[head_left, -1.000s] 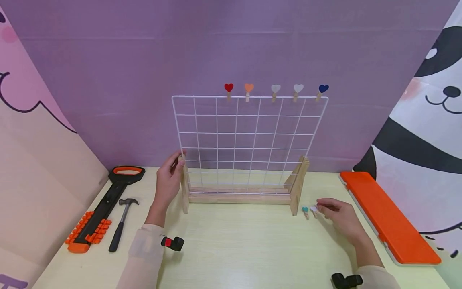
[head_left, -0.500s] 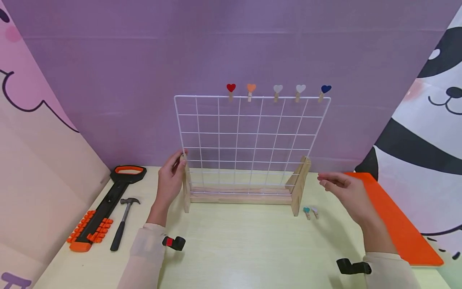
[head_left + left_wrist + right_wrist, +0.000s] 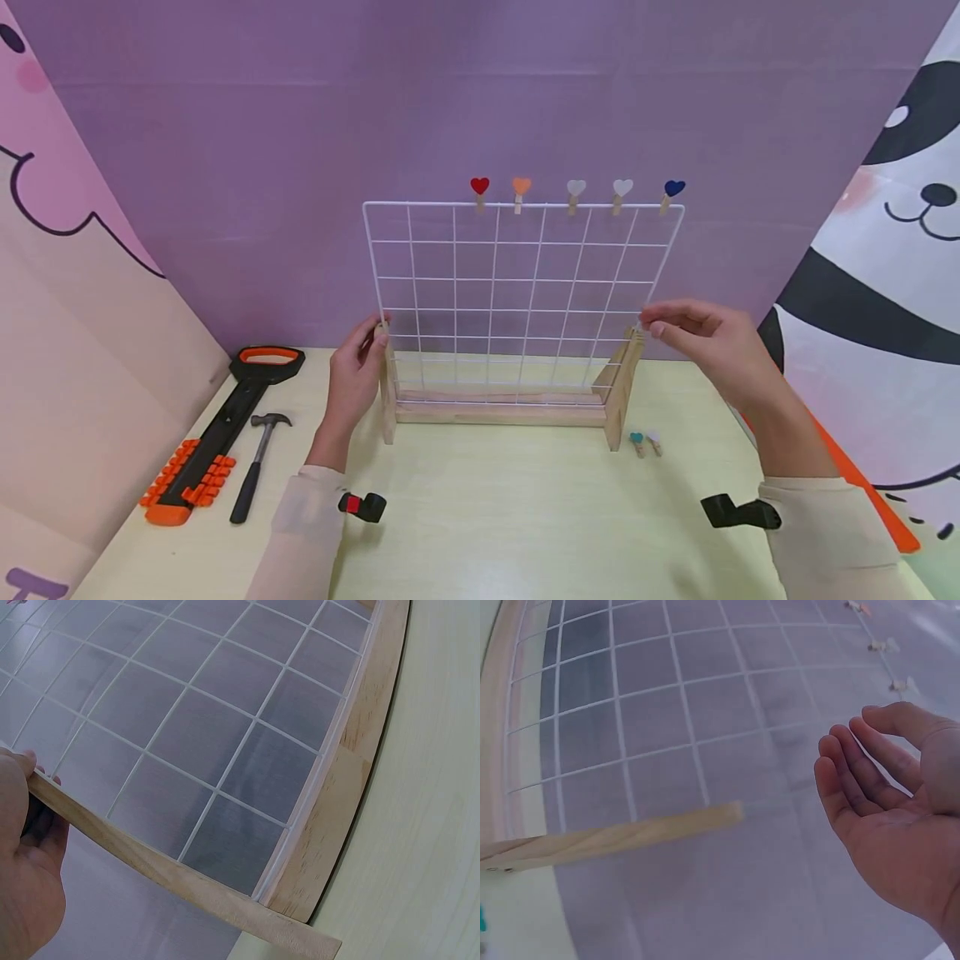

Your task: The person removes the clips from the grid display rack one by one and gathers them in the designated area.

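A white wire grid [image 3: 453, 309] stands upright in a wooden base [image 3: 498, 413] on the table. My left hand [image 3: 352, 367] grips the top of the left wooden side post [image 3: 187, 886], fingers behind it, as the left wrist view shows. My right hand [image 3: 705, 337] is raised beside the right wooden post [image 3: 625, 387], near its upper end. Its fingers are loosely bent, and no object shows in it in the right wrist view [image 3: 892, 780]. Heart clothespins sit along the grid's top wire, from a red one [image 3: 480, 186] to a blue one [image 3: 674, 188].
A teal heart clothespin [image 3: 637, 442] and a white one [image 3: 655, 442] lie right of the base. At left are a hammer [image 3: 258, 467] and a black-and-orange tool [image 3: 225, 417] with orange pieces. An orange case [image 3: 862, 479] lies at right, partly behind my forearm.
My right hand has left the two loose clothespins and risen to the upper end of the right post. The left hand keeps its grip on the left post.
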`<state>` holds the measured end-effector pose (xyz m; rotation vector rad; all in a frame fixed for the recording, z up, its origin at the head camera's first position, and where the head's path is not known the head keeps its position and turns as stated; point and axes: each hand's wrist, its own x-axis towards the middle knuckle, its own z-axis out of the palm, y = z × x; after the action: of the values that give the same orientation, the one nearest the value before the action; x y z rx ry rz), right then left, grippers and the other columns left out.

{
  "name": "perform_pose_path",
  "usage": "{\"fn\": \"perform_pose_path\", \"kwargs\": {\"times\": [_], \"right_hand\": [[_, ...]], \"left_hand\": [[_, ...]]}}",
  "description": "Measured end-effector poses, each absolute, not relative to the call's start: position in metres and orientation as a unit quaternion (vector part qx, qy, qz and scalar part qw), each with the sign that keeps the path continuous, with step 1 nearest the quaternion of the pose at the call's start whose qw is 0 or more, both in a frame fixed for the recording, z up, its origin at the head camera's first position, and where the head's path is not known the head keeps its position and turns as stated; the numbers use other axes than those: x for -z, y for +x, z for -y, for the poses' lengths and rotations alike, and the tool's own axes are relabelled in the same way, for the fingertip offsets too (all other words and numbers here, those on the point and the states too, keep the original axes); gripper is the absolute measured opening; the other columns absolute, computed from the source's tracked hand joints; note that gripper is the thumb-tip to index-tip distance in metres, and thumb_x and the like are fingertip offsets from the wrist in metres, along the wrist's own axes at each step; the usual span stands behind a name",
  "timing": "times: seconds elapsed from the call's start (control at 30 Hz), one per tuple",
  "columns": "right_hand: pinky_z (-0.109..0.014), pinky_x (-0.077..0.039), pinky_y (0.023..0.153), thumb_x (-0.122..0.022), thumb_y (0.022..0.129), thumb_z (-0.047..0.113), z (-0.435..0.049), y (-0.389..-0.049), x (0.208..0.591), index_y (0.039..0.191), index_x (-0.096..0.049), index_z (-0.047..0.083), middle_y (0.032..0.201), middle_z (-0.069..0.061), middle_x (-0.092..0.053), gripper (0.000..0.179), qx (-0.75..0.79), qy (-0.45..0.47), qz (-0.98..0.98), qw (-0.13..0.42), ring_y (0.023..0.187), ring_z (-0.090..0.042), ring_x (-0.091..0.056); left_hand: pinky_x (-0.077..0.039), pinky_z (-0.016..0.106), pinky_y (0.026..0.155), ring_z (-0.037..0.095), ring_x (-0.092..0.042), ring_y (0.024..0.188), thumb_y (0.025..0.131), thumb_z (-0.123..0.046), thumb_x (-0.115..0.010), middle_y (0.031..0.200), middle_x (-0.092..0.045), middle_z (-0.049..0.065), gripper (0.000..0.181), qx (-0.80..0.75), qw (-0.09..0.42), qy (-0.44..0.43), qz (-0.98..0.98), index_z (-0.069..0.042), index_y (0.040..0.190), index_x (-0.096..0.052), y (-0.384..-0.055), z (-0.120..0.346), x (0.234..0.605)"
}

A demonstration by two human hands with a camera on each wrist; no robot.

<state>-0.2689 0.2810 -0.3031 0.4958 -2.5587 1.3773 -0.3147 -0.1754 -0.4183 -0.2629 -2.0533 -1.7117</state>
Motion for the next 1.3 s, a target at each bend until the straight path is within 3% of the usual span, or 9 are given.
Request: {"fn": "perform_pose_path", "kwargs": {"times": [0.2, 0.57, 0.83, 1.13, 1.3], "right_hand": [[-0.005, -0.052, 0.094, -0.066, 0.103, 0.025, -0.262, -0.269, 0.265, 0.13, -0.069, 0.008, 0.115, 0.019, -0.074, 0.032, -0.457, 0.192, 0.863, 0.099, 0.11, 0.004, -0.068], [-0.007, -0.053, 0.095, -0.067, 0.101, 0.017, -0.237, -0.273, 0.207, 0.127, -0.07, 0.003, 0.115, 0.003, -0.076, 0.029, -0.465, 0.253, 0.836, 0.146, 0.107, -0.005, -0.07], [-0.008, -0.054, 0.095, -0.071, 0.098, 0.016, -0.22, -0.282, 0.168, 0.123, -0.072, 0.002, 0.112, 0.0, -0.077, 0.028, -0.495, 0.262, 0.812, 0.164, 0.104, -0.012, -0.071], [-0.009, -0.055, 0.093, -0.074, 0.096, 0.02, -0.197, -0.296, 0.143, 0.121, -0.073, 0.004, 0.111, -0.001, -0.077, 0.03, -0.528, 0.24, 0.802, 0.141, 0.103, -0.014, -0.071], [-0.012, -0.057, 0.09, -0.076, 0.094, 0.013, -0.18, -0.303, 0.138, 0.116, -0.075, 0.002, 0.106, 0.001, -0.078, 0.025, -0.566, 0.245, 0.778, 0.121, 0.098, -0.018, -0.071]], "left_hand": [[-0.043, 0.026, 0.114, 0.029, -0.054, 0.141, 0.106, -0.013, -0.058, 0.15, -0.058, 0.014, 0.044, 0.611, 0.237, -0.103, 0.748, -0.004, 0.149, -0.054, -0.313, 0.176, 0.421], [-0.046, 0.022, 0.111, 0.029, -0.057, 0.138, 0.106, -0.015, -0.058, 0.147, -0.061, 0.014, 0.041, 0.611, 0.258, -0.121, 0.739, -0.005, 0.146, -0.057, -0.316, 0.177, 0.422], [-0.046, 0.026, 0.113, 0.028, -0.057, 0.138, 0.106, -0.015, -0.059, 0.146, -0.062, 0.012, 0.04, 0.607, 0.258, -0.119, 0.743, -0.007, 0.145, -0.058, -0.316, 0.176, 0.422], [-0.046, 0.021, 0.111, 0.028, -0.057, 0.138, 0.105, -0.013, -0.06, 0.146, -0.062, 0.013, 0.041, 0.61, 0.259, -0.122, 0.739, -0.004, 0.145, -0.058, -0.315, 0.176, 0.421], [-0.047, 0.028, 0.112, 0.03, -0.058, 0.137, 0.105, -0.011, -0.06, 0.146, -0.061, 0.016, 0.041, 0.616, 0.252, -0.117, 0.737, -0.003, 0.145, -0.058, -0.315, 0.176, 0.42]]}}
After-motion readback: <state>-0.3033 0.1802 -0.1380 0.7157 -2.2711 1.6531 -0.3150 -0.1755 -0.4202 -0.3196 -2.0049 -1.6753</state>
